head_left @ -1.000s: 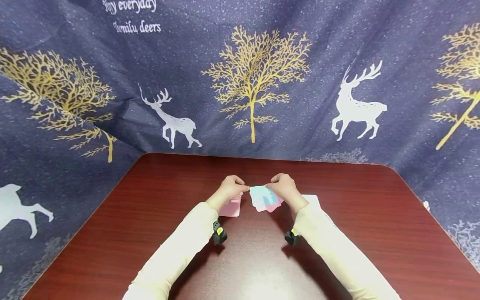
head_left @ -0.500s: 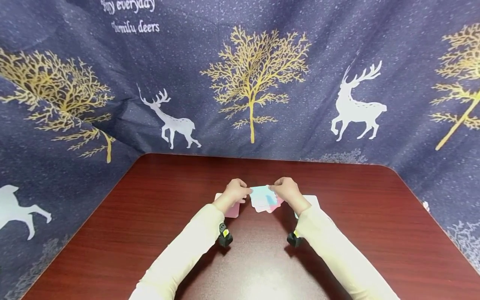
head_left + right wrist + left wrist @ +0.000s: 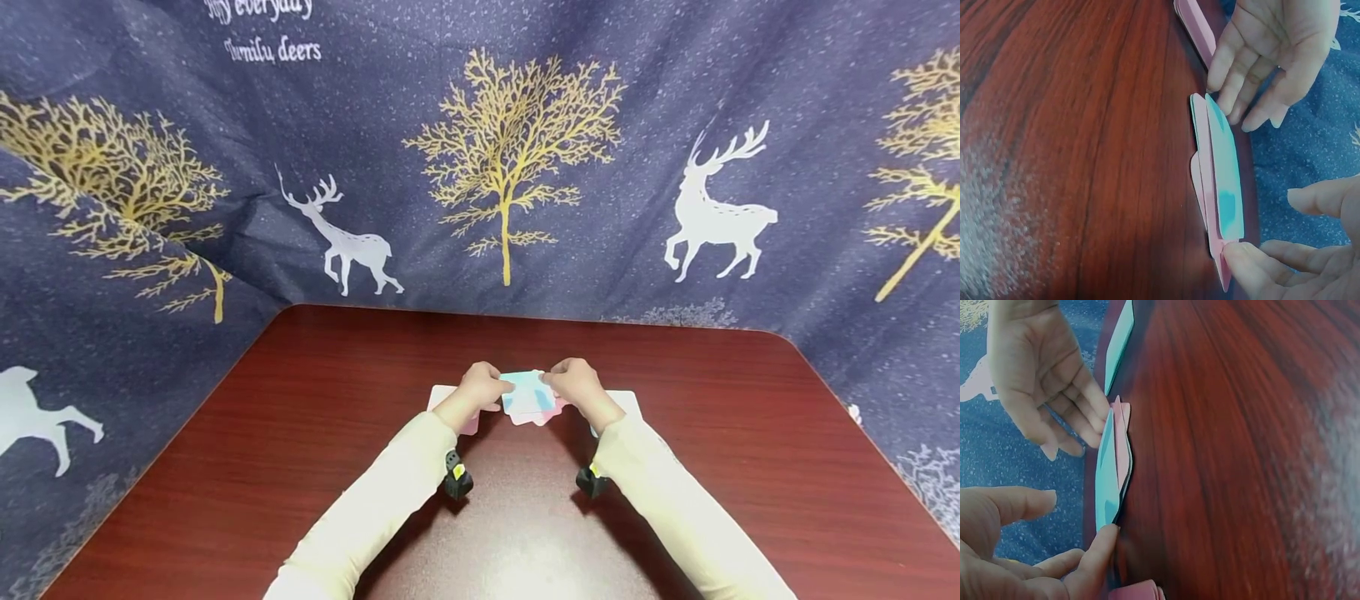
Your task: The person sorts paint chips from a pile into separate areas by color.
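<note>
A small loose stack of light-blue and pink cards (image 3: 527,393) lies mid-table, its edges uneven, with a light-blue card (image 3: 1107,475) on top. At the stack's left end is my left hand (image 3: 481,387); in the left wrist view a fingertip (image 3: 1109,532) touches the card edge while the thumb is held apart. My right hand (image 3: 576,382) is at the opposite end, its fingertip (image 3: 1235,250) against the cards in the right wrist view and its thumb also apart. Neither hand has its fingers curled round the stack.
A pile of pink cards (image 3: 470,425) lies partly hidden under the left wrist. Behind the right wrist is another pile, white and light blue (image 3: 624,402). The reddish-brown table (image 3: 360,367) meets a dark blue deer-print cloth (image 3: 570,283) at its far edge.
My left hand has moved rightward to the stack's left end, uncovering more of the pink pile's far left corner. My right hand has shifted slightly right and nearer, its fingers now at the stack's edge.
</note>
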`<action>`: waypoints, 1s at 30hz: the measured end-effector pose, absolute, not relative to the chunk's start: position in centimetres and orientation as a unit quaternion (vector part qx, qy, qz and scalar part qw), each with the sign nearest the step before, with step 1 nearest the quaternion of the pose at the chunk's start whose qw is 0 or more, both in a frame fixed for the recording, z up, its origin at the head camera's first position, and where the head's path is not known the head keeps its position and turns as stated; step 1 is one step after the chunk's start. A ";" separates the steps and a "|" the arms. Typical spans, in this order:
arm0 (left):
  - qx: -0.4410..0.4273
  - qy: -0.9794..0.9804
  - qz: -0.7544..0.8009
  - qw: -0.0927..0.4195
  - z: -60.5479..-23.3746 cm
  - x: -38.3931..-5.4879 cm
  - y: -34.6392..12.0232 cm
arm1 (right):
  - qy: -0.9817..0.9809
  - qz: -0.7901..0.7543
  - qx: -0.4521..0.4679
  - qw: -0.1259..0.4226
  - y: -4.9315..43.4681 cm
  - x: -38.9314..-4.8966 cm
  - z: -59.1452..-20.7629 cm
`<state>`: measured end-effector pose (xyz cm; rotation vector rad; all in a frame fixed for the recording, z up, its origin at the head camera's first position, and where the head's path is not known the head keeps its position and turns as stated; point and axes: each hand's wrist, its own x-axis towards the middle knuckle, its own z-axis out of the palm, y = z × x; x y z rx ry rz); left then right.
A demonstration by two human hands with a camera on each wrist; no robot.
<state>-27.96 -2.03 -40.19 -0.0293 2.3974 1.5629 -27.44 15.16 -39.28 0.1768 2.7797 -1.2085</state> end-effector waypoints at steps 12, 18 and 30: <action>-0.028 0.803 0.579 0.136 -40.5 -27.9 -1.6 | 0.889 -0.448 0.069 0.062 15.1 -27.4 -39.4; -0.029 0.806 0.577 0.127 -39.8 -27.8 -1.5 | 0.890 -0.447 0.065 0.055 15.2 -27.3 -39.1; -0.034 0.810 0.574 0.113 -39.8 -28.0 -1.7 | 0.904 -0.423 0.063 0.026 15.0 -27.4 -39.1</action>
